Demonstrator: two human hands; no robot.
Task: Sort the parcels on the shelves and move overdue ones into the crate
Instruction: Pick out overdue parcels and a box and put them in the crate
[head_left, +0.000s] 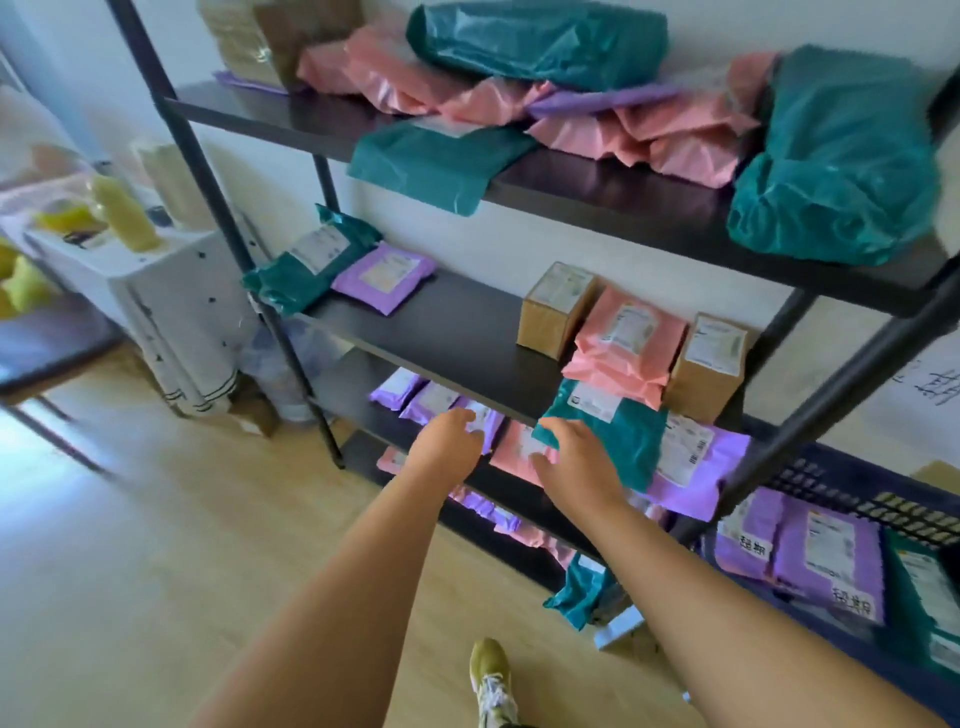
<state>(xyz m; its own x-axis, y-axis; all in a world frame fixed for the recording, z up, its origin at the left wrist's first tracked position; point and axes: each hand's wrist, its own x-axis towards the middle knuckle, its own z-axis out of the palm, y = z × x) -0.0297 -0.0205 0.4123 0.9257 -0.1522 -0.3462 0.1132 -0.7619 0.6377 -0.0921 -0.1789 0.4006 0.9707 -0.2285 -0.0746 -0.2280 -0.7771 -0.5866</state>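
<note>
A black metal shelf rack (457, 332) holds teal, pink and purple mailer bags and brown boxes. My right hand (576, 462) grips the lower left corner of a teal parcel (618, 436) that hangs over the front edge of the middle shelf, on top of a purple parcel (696, 467). My left hand (447, 441) reaches toward the shelf below, fingers apart, close to a purple parcel (485, 415) there; it holds nothing. A dark blue crate (841, 483) at the lower right holds purple parcels (826, 561) with handwritten stickers.
Two brown boxes (558, 306) and a pink parcel (628, 338) stand behind the teal one. The top shelf is piled with bags. A teal bag (576, 587) lies on the wooden floor by the rack's foot. A white cabinet (171, 312) stands at left. My shoe (491, 675) is below.
</note>
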